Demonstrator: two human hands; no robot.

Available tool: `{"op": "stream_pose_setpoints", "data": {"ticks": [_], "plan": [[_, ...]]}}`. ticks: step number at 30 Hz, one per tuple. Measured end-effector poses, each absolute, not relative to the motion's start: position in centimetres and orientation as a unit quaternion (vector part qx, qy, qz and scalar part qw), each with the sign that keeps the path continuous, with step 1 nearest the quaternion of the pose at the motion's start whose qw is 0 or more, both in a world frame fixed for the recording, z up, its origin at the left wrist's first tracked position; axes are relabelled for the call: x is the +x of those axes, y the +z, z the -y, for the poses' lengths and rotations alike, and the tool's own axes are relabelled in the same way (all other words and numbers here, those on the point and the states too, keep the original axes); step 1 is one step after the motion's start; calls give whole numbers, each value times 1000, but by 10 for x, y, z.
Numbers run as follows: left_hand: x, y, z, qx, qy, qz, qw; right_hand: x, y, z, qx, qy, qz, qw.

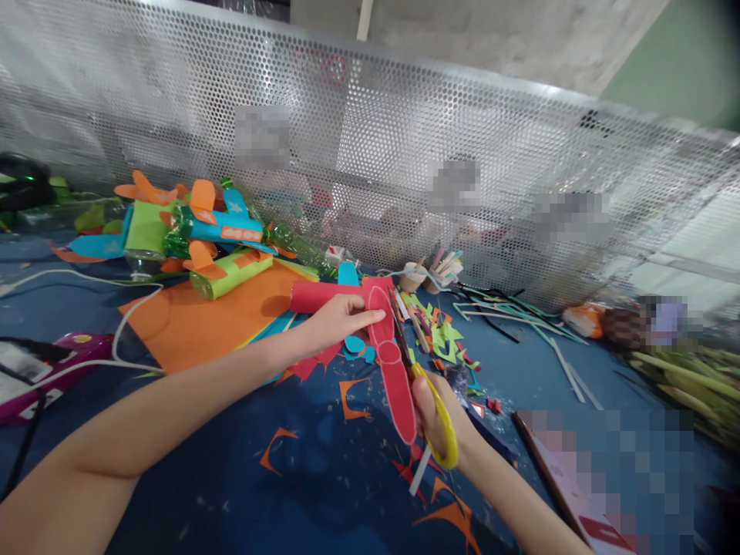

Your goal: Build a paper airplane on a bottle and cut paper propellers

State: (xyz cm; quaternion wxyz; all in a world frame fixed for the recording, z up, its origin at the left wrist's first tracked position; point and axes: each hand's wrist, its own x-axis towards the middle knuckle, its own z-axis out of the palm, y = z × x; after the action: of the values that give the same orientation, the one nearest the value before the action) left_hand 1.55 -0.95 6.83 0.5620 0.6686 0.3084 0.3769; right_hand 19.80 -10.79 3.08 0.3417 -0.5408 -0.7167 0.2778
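Note:
My left hand point(350, 314) pinches a red paper propeller shape point(396, 393) near its upper end, thumb on top. White outlines mark two long blades and a round centre on it. My right hand point(442, 420) is closed around the yellow handles of a pair of scissors point(442, 432). The dark scissor blades lie along the right edge of the red paper, near its upper half. Behind my left hand a red paper-covered tube point(315, 295) lies on the blue table. A blue paper piece point(348, 273) sticks up beside it.
Bottle planes point(220, 227) with coloured paper stand at the left on orange paper sheets point(190, 320). Paper scraps point(445, 335) litter the blue table point(231, 478). Cups with pens point(442, 274) stand by a perforated metal screen point(393, 139). A glue gun box point(63, 378) and cables lie left.

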Motion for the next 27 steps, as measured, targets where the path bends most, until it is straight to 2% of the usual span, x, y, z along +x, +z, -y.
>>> {"op": "stream_pose_setpoints", "data": {"ticks": [7,16,21,27], "plan": [[15,65,7,675,379,-310,553,199,28,108,-548,269,714,342],[17,69,8,629,394,-281,609,195,32,108,-560,258,707,346],[16,65,5,658,414,-300,553,195,28,107,-566,248,712,333],[13,64,3,702,412,-312,489,195,21,108,-542,292,719,323]]}}
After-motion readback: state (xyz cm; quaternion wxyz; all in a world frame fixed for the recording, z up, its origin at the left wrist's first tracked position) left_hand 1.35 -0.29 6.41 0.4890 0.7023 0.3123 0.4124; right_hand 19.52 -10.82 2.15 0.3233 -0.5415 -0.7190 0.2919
